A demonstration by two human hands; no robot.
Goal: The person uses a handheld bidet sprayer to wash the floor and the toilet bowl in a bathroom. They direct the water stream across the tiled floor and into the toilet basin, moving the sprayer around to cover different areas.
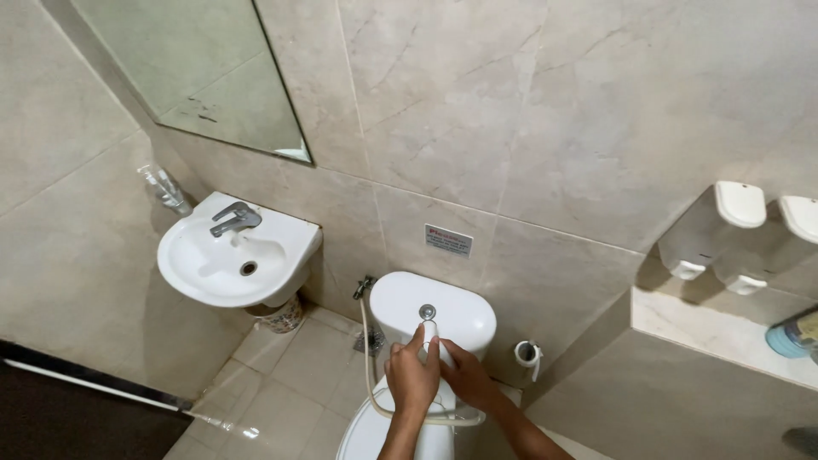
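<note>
In the head view, we held a white sprayer (pixel 430 334) over the toilet tank (pixel 464 313), just below the round flush button (pixel 427 312) on the tank lid. Our left hand (pixel 411 377) was clenched around the sprayer body from the near side, with the thumb raised along it, which kept the nozzle end pointed toward the wall. Our right hand (pixel 467 376) lay against the sprayer from the other side, fingers curled onto it; whether it carried load or only steadied the head we could not tell. The hose (pixel 369 358) ran from a wall valve (pixel 365 286) at the left of the tank, dropped down, and looped under our wrists across the closed toilet lid (pixel 366 434), so the slack sat clear of the floor. A corner basin (pixel 234 255) with a lever tap (pixel 234 219) was mounted well apart on the left, under a mirror (pixel 196 68). A paper roll (pixel 528 353) hung just beside the tank on the right, within reach of the seat. Two white dispensers (pixel 740 204) were fixed high on the right wall above a ledge (pixel 716 328). A small sign (pixel 448 241) sat on the tiles above the tank.
</note>
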